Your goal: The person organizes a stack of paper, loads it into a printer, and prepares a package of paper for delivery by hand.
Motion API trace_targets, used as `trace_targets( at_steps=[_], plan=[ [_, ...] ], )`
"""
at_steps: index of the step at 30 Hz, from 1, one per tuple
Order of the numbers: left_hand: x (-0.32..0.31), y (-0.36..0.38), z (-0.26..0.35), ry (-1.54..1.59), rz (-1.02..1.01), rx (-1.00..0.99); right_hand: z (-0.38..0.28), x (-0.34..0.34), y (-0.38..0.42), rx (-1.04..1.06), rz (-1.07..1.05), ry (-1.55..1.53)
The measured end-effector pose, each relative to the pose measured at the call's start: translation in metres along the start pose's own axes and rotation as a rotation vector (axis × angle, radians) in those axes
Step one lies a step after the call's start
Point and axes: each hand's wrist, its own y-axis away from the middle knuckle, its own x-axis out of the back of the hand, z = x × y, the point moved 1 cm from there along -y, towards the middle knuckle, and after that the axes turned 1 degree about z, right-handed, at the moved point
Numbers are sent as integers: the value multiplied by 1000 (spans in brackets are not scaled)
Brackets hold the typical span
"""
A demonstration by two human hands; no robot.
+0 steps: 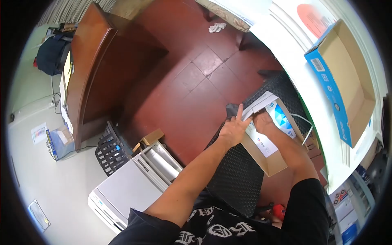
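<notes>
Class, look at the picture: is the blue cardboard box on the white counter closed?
No. The blue cardboard box on the white counter stands open, showing its bare brown inside.

A large letter "S" shows on the white-and-blue box (pixel 279 115); nothing else is legible.

Open red floor (pixel 192 90) lies from 10 to 12 o'clock of the hands, free to pass. At 3 o'clock the white worktop (pixel 302 81) edge and the open blue box (pixel 347 81) block the way. The small carton (pixel 267 151) and black mat (pixel 241 175) fill 5 to 6 o'clock. At 8 o'clock stand a black crate (pixel 110 151) and white printer (pixel 130 188).
</notes>
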Motion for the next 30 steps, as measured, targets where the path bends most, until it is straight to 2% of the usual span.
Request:
trace_targets(
  at_steps=[2,6,9,12,13,20,29,30],
  plan=[
    [-1,1,3,25,13,-15,-4,9,-3,-36,-34,-87],
    [4,1,5,59,-14,-17,-10,21,7,-31,-168,191],
    [-2,-2,2,8,63,-28,0,7,4,-22,-7,48],
    [0,5,7,62,34,10,-10,20,-5,-30,-220,-37],
    [4,4,7,96,23,31,-15,31,1,-33,-206,46],
    [9,3,11,155,-12,32,-3,21,11,-2,-58,63],
    [5,1,6,215,27,-2,-7,36,29,-16,-76,43],
    [0,-4,5,212,47,-12,-4,33,24,-51,-156,17]
  ],
)
